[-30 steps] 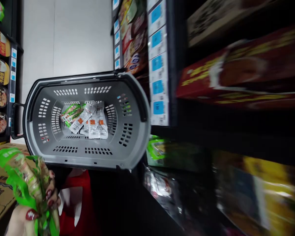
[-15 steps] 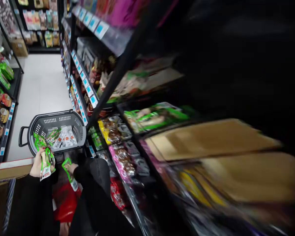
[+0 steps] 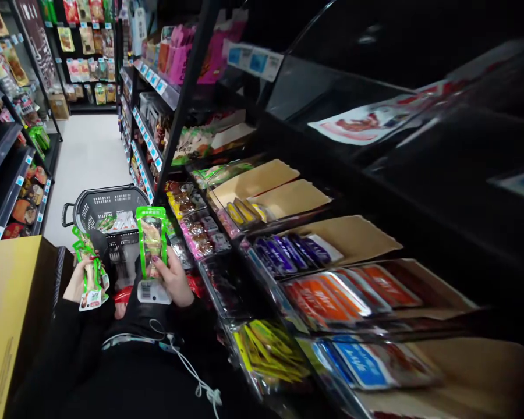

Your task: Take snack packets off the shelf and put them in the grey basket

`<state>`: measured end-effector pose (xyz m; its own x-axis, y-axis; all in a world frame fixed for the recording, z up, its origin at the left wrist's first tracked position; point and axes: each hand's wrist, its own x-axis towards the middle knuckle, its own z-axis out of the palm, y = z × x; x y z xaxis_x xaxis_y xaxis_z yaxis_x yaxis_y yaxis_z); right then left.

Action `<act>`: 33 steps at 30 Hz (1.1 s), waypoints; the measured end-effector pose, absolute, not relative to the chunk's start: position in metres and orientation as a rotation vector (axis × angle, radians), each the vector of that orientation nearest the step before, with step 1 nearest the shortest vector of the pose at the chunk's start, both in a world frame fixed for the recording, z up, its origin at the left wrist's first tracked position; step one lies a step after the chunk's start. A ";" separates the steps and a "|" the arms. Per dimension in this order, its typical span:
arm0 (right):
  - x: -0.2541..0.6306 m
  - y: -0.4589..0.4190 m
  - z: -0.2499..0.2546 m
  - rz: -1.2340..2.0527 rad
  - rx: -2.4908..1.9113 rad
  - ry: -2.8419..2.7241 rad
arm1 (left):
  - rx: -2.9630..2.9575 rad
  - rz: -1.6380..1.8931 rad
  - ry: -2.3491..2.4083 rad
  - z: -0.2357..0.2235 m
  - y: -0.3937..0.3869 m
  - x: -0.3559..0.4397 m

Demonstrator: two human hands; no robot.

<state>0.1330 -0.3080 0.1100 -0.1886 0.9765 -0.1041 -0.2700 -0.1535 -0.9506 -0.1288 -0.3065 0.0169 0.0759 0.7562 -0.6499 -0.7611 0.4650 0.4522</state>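
While dark shelving lines both sides of a narrow shop aisle, the pale, smooth floor (image 3: 91, 151) runs toward a far rack (image 3: 87, 52) hung with packets. On the near right-hand shelf, open brown cardboard cartons (image 3: 358, 235) hold purple packets (image 3: 288, 253), orange packets (image 3: 323, 297) and blue-and-white packets (image 3: 362, 364), with yellow-green packets (image 3: 271, 349) in front. A large yellow cardboard box (image 3: 9, 314) stands at the lower left.

Beyond the hands is a grey plastic basket (image 3: 87, 212) with slotted walls and a black handle; whether its base touches the floor cannot be told. White-and-silver pouches (image 3: 124, 221) and green-trimmed packets (image 3: 106, 223) lie inside.

The left hand (image 3: 75, 284) is closed around a bunch of green-edged clear packets (image 3: 91, 273), near the basket's close side. The right hand (image 3: 179, 282) pinches one flat, green-bordered clear pouch (image 3: 152, 241), its white, barcoded end down.

Half a second ago the right hand was low beside the basket with its pouch slanted; now the pouch is raised and nearly upright. The basket looks smaller in view than a second ago, and more of the shelving shows.
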 end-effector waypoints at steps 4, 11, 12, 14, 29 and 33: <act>0.127 -0.311 0.127 1.530 -0.948 -1.091 | 0.024 1.197 0.899 0.005 -0.305 -0.136; 0.127 -0.293 0.112 1.863 -0.577 -0.826 | -0.019 1.175 0.832 -0.007 -0.304 -0.154; 0.124 -0.290 0.105 1.862 -0.491 -0.723 | -0.028 1.162 0.820 -0.010 -0.304 -0.156; 0.117 -0.286 0.094 1.801 -0.380 -0.516 | -0.055 1.140 0.798 -0.015 -0.303 -0.160; 0.103 -0.214 0.031 1.339 -1.714 -1.256 | -0.238 1.152 0.796 -0.028 -0.320 -0.154; 0.058 -0.155 -0.006 1.371 -1.889 -1.409 | -0.293 1.113 0.821 -0.028 -0.322 -0.148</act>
<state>0.0583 -0.1552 -0.0055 0.0044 0.8883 -0.4592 0.4829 -0.4040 -0.7769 -0.1484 -0.3225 -0.0282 0.1929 0.6757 -0.7115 -0.8790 0.4413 0.1808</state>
